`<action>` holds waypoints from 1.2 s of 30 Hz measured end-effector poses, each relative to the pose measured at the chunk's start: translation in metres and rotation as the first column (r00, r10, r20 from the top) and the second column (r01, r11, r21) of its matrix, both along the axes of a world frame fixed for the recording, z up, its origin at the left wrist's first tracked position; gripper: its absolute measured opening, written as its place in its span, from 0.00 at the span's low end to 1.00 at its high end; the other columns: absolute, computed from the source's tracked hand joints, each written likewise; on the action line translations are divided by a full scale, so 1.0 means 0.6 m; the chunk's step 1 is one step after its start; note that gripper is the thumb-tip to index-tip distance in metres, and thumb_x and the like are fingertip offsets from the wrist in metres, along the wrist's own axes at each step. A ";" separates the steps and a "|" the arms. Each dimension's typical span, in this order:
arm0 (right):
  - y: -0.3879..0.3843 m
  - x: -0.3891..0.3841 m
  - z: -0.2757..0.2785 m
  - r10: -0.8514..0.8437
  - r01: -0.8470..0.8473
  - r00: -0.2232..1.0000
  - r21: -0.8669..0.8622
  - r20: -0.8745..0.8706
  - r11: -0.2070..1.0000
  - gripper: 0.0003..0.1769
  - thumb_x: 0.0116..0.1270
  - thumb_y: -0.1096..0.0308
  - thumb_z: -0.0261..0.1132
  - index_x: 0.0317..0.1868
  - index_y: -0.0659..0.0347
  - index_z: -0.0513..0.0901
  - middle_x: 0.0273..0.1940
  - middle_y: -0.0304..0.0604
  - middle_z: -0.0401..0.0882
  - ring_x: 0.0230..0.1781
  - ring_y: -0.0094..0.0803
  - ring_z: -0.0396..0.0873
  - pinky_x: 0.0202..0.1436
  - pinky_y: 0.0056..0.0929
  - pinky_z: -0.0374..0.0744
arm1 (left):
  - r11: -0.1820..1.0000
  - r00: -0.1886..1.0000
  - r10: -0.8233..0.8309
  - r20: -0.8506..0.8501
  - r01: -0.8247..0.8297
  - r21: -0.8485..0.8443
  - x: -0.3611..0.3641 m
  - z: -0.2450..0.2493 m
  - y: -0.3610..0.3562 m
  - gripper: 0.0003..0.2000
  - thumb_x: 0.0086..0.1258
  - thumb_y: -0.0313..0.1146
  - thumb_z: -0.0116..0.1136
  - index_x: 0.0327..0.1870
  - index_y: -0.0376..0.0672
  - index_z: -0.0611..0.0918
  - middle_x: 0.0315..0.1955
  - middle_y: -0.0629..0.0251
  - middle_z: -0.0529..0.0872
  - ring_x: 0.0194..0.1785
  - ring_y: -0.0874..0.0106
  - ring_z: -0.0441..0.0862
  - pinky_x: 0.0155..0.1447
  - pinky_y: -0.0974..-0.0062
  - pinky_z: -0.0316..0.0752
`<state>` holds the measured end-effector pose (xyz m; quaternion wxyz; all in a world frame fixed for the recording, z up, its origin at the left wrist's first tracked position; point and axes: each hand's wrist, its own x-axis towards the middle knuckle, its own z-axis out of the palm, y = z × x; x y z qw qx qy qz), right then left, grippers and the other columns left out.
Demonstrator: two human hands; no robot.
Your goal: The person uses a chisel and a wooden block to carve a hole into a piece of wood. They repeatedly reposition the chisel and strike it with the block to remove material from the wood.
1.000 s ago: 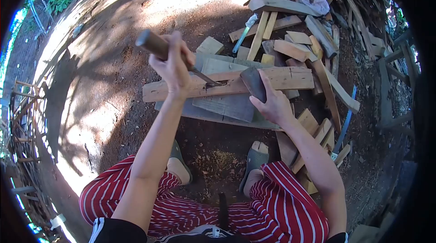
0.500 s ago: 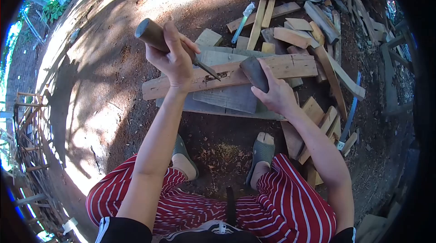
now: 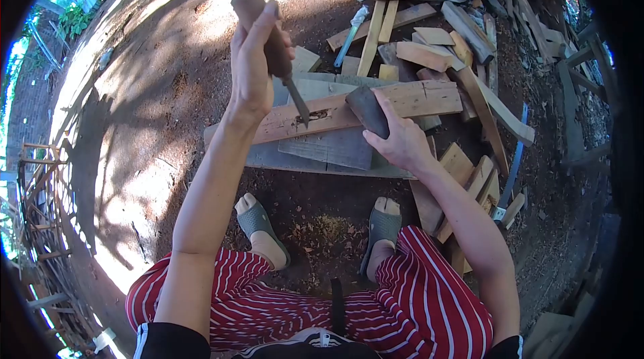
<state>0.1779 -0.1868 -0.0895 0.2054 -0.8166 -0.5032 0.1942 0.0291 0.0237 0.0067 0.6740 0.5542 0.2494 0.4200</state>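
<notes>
My left hand (image 3: 249,67) is wrapped round the thick wooden handle of a chisel (image 3: 276,54). The chisel slants down to the right, its tip close over the near edge of a rough slot (image 3: 314,116) cut in a pale wooden beam (image 3: 409,99). That beam lies across a low stack of grey boards (image 3: 329,148) in front of my feet. To the right of the slot, my right hand (image 3: 401,146) grips a dark, squared block (image 3: 367,111) that overlaps the beam, thumb and fingers along its side.
Offcuts and planks (image 3: 429,54) are heaped beyond and right of the beam. A blue-handled brush (image 3: 350,37) lies at the back, and a handsaw (image 3: 515,164) on the right. My sandalled feet (image 3: 258,221) stand on bare earth near the boards.
My left hand has swung the chisel steeper, lifting the handle's end, and its tip has shifted left and toward me. My right hand keeps its grip on the block over the beam.
</notes>
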 end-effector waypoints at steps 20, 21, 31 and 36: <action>0.001 0.002 -0.002 -0.005 0.006 0.999 0.017 -0.036 1.000 0.47 0.62 0.49 0.66 0.78 0.45 0.54 0.44 0.63 0.84 0.45 0.61 0.84 0.50 0.53 0.81 | 0.901 0.994 -0.100 -0.040 0.108 0.420 0.053 0.004 -0.053 0.24 0.74 0.52 0.58 0.23 0.41 0.75 0.13 0.69 0.75 0.14 0.79 0.73 0.19 0.80 0.66; 0.001 0.001 0.000 -0.008 0.009 0.999 0.016 -0.039 1.000 0.47 0.62 0.49 0.66 0.78 0.45 0.54 0.44 0.63 0.84 0.45 0.61 0.84 0.50 0.53 0.81 | 0.902 0.997 -0.063 -0.033 0.071 0.425 0.054 0.001 -0.054 0.24 0.74 0.53 0.58 0.23 0.42 0.75 0.14 0.69 0.75 0.14 0.79 0.73 0.19 0.80 0.66; 0.001 0.000 -0.001 -0.004 0.004 1.000 0.014 -0.024 1.000 0.47 0.62 0.49 0.65 0.78 0.45 0.53 0.43 0.63 0.84 0.44 0.61 0.84 0.50 0.52 0.81 | 0.913 0.983 -0.066 -0.169 0.127 0.387 0.060 -0.013 -0.044 0.20 0.70 0.50 0.64 0.25 0.45 0.77 0.14 0.72 0.77 0.15 0.81 0.74 0.20 0.82 0.66; 0.002 -0.001 0.006 -0.022 0.022 0.999 0.000 -0.024 1.000 0.47 0.62 0.48 0.65 0.78 0.44 0.54 0.43 0.63 0.84 0.44 0.61 0.84 0.50 0.53 0.81 | 0.963 0.986 -0.050 -0.160 0.090 0.255 0.055 -0.034 -0.051 0.16 0.67 0.46 0.68 0.29 0.46 0.79 0.14 0.73 0.77 0.15 0.82 0.72 0.21 0.82 0.66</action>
